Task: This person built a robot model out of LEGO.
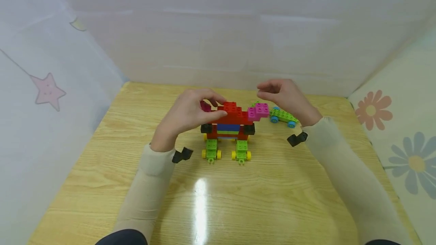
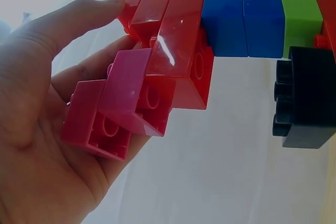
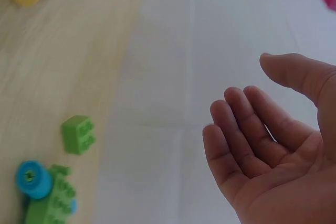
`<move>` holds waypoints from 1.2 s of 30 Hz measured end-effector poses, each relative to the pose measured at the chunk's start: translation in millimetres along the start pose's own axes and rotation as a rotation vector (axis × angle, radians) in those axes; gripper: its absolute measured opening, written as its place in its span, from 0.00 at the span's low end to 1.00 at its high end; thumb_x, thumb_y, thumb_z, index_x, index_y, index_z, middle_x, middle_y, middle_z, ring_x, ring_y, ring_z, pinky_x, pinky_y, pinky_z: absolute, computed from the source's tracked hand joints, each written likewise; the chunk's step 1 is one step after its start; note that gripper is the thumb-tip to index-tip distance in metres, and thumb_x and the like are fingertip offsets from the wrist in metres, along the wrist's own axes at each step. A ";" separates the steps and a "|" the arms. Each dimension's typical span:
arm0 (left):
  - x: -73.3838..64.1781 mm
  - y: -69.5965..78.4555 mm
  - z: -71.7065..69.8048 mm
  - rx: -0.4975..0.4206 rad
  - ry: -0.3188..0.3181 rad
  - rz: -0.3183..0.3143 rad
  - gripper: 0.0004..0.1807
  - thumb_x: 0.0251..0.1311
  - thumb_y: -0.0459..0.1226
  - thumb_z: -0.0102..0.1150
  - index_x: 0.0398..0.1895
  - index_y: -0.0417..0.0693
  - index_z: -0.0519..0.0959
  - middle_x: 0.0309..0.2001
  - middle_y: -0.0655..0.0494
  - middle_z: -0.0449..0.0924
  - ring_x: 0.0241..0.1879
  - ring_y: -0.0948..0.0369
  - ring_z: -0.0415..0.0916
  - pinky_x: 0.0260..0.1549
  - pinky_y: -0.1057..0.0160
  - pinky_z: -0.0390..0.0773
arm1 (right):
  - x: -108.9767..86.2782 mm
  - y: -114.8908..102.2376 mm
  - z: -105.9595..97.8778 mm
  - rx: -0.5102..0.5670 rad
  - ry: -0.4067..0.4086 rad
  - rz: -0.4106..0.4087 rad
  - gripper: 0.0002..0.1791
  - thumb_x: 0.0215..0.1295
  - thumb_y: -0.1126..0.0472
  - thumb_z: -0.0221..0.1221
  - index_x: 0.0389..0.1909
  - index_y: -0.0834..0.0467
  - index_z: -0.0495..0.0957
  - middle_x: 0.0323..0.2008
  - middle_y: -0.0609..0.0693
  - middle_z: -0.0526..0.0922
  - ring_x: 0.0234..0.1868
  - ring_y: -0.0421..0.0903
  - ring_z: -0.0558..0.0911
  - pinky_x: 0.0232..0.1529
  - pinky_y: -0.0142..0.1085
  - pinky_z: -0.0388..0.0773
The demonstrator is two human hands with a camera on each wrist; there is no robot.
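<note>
A toy built of building blocks stands on the table, with stepped red bricks [image 1: 233, 113] on top. My left hand [image 1: 185, 112] holds these red bricks, thumb at the near side and fingers behind. Under its palm, magenta bricks [image 2: 126, 90] jut out from the toy's left end. Pink bricks [image 1: 259, 111] stick out at the right end. Blue and lime bricks form the middle, black bricks [image 2: 312, 98] project at the sides, and green wheeled bases [image 1: 211, 146] with yellow wheels carry it. My right hand [image 1: 285, 95] hovers beyond the pink bricks, fingers relaxed, holding nothing.
A lime green car base [image 1: 284, 115] with blue wheels sits on the table right of the toy, below my right hand. Close to it lies a small green brick [image 3: 77, 135]. White sheeting [image 1: 218, 48] rises behind the table, and printed cloth hangs at both sides.
</note>
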State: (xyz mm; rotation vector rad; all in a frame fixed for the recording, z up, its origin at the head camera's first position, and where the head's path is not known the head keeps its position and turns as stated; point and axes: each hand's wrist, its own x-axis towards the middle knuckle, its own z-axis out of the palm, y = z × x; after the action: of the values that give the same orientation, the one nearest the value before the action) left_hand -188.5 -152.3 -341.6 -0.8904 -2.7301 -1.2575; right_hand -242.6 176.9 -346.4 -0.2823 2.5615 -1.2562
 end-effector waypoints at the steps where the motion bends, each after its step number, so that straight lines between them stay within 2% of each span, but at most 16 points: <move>1: -0.2 0.0 -0.8 0.002 -0.003 -0.005 0.17 0.68 0.43 0.80 0.58 0.52 0.92 0.50 0.58 0.93 0.47 0.59 0.89 0.46 0.57 0.91 | 4.0 6.4 1.3 0.002 0.001 0.010 0.23 0.83 0.50 0.67 0.71 0.54 0.83 0.66 0.57 0.88 0.67 0.55 0.84 0.74 0.56 0.80; 6: 0.2 0.9 -3.7 0.020 -0.011 -0.012 0.18 0.68 0.44 0.80 0.59 0.52 0.92 0.50 0.58 0.93 0.46 0.59 0.88 0.46 0.57 0.89 | 22.5 38.4 10.9 -0.015 0.021 0.036 0.24 0.82 0.51 0.67 0.71 0.56 0.83 0.65 0.59 0.88 0.66 0.56 0.85 0.68 0.53 0.83; 9: 0.5 2.1 -4.1 0.025 -0.014 -0.003 0.18 0.68 0.44 0.80 0.59 0.51 0.92 0.50 0.58 0.93 0.46 0.60 0.87 0.46 0.57 0.89 | 31.3 55.2 18.5 -0.046 0.029 0.041 0.23 0.83 0.58 0.63 0.73 0.60 0.81 0.67 0.63 0.86 0.68 0.60 0.84 0.65 0.50 0.83; 12: 0.4 1.8 -4.3 0.027 -0.015 -0.001 0.19 0.68 0.44 0.79 0.59 0.51 0.91 0.51 0.58 0.93 0.48 0.59 0.87 0.48 0.56 0.89 | 39.2 69.6 26.5 -0.061 0.030 0.070 0.26 0.80 0.67 0.56 0.75 0.63 0.78 0.71 0.64 0.83 0.72 0.62 0.82 0.68 0.52 0.83; 15: 0.0 0.5 -4.6 0.033 -0.012 -0.008 0.19 0.68 0.45 0.79 0.60 0.52 0.91 0.52 0.58 0.93 0.49 0.59 0.86 0.48 0.56 0.88 | 45.2 80.3 33.3 -0.070 0.042 0.094 0.31 0.75 0.71 0.52 0.78 0.64 0.75 0.74 0.64 0.81 0.74 0.63 0.79 0.74 0.57 0.80; 21: -0.6 -1.2 -5.5 0.043 -0.012 -0.027 0.20 0.68 0.47 0.79 0.60 0.54 0.91 0.52 0.59 0.92 0.49 0.58 0.86 0.48 0.56 0.87 | 52.4 93.2 40.9 -0.101 0.077 0.109 0.30 0.78 0.61 0.61 0.78 0.66 0.75 0.74 0.65 0.80 0.74 0.65 0.78 0.80 0.61 0.75; 27: -1.4 -2.6 -6.2 0.061 -0.012 -0.038 0.20 0.68 0.48 0.79 0.60 0.54 0.92 0.50 0.60 0.92 0.47 0.58 0.86 0.46 0.56 0.86 | 58.0 98.0 46.9 -0.123 0.063 0.126 0.35 0.79 0.50 0.67 0.78 0.66 0.74 0.73 0.66 0.81 0.73 0.66 0.80 0.74 0.60 0.81; 36: -1.3 -2.6 -6.6 0.060 -0.009 -0.037 0.20 0.68 0.48 0.79 0.59 0.55 0.92 0.50 0.60 0.92 0.45 0.59 0.86 0.45 0.56 0.86 | 65.9 109.2 51.5 -0.194 0.064 0.110 0.36 0.80 0.47 0.66 0.75 0.68 0.76 0.68 0.67 0.84 0.65 0.66 0.85 0.69 0.60 0.85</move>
State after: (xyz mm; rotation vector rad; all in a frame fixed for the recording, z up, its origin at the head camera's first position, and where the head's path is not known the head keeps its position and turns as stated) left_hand -190.1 -158.9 -339.2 -0.8462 -2.7874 -1.1724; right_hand -293.9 185.4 -473.8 -0.1397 2.7164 -0.9955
